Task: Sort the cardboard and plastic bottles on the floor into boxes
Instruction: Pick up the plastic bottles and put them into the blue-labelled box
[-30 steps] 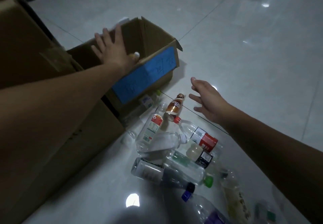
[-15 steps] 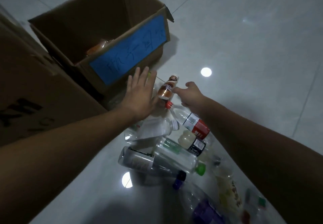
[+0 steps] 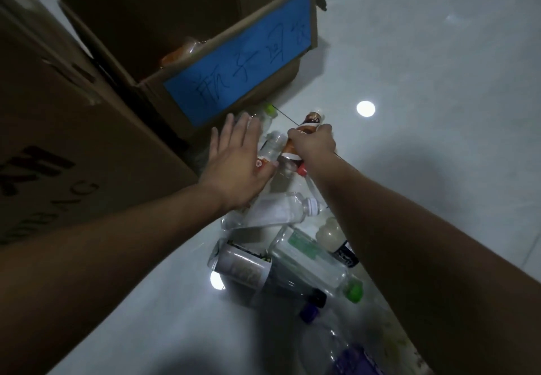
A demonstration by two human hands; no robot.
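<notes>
The small brown bottle is at the 12 o'clock end of the heap of bottles, low over the floor, its cap pointing toward 1 o'clock; whether it touches the floor cannot be told. The right hand has its fingers clamped round the bottle's middle. Just beside it at 9 o'clock the left hand lies flat, fingers straight and a little apart, over a clear bottle with a red label. In the heap toward 6 o'clock lie a clear bottle with a white cap, a milky bottle, a bottle with a green cap, a dark bottle and, nearest the camera, a bottle with a purple cap. At 11 o'clock from the hands stands the open box, a blue sheet with handwriting on its near wall and an orange bottle inside. A bigger cardboard box fills the 9 o'clock side
</notes>
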